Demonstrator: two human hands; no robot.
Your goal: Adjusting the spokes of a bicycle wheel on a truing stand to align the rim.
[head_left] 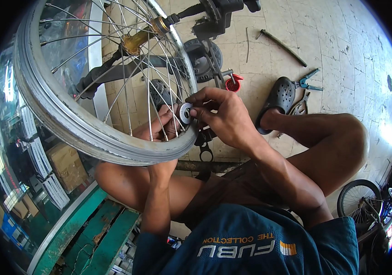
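Observation:
A bare bicycle wheel, with its grey rim (pixel 113 145) and thin metal spokes (pixel 149 107), stands upright in a truing stand (pixel 216 20) at the upper left. My right hand (pixel 221 114) is closed, thumb and fingers pinching a round silver spoke wrench (pixel 186 113) just inside the rim's near right edge. From beneath the rim comes my left hand (pixel 165 123), its fingers bent among the spokes and closed against the wrench's left side. The rim covers part of that hand. At the wheel's centre is a greasy, brass-coloured hub (pixel 136 42).
A red pot (pixel 233 83) of dark stuff sits by the stand. Teal-handled pliers (pixel 309 82), other pliers (pixel 300 105) and a metal rod (pixel 283 47) lie on the tiled floor. A glass display case (pixel 35 137) borders the left; another bicycle wheel (pixel 360 200) stands at lower right.

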